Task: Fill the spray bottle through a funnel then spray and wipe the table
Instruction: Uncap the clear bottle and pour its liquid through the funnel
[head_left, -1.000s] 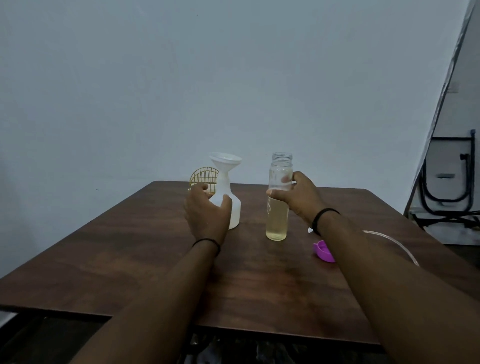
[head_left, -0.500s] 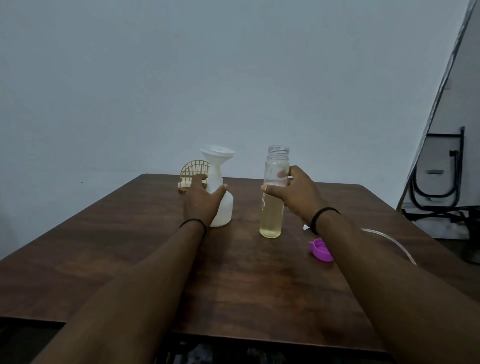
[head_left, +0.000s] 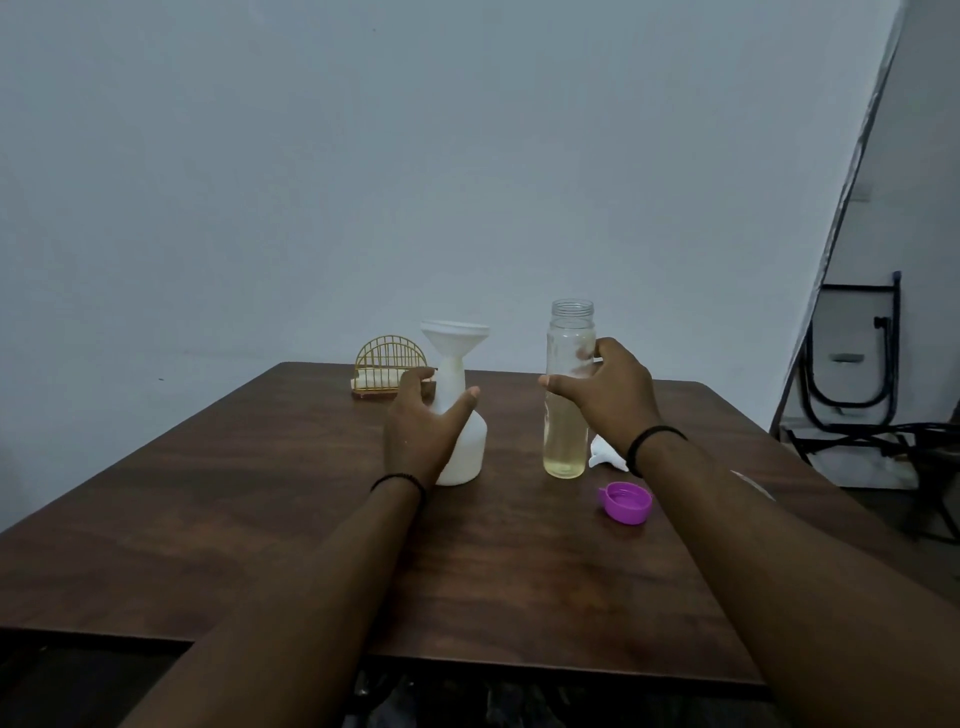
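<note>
A plain pale blue-grey wall (head_left: 363, 182) filled the background behind a dark brown wooden tabletop (head_left: 260, 519), and a black folded metal frame (head_left: 857, 364) leaned in the room's right corner.

On the tabletop stood an opaque white plastic spray bottle (head_left: 467, 447) with a white plastic funnel (head_left: 455, 340) seated in its neck. Well apart to its right stood a tall clear open-topped bottle (head_left: 567, 395), partly filled with pale yellowish liquid. Behind the spray bottle, near the far edge, sat a gold wire arched holder (head_left: 389, 358) with something pale in it. A round purple plastic cap (head_left: 626, 501) lay open side up in front of the clear bottle, and a small white plastic piece (head_left: 605, 454) showed just beside the right wrist, partly hidden by it.

The left hand (head_left: 421, 431) was curled around the spray bottle's neck, thumb on the right side and fingers on the left. The right hand (head_left: 608, 395) gripped the clear bottle's upper half, thumb in front and fingers wrapped behind. Both forearms reached forward, each wrist wearing a thin black band.
</note>
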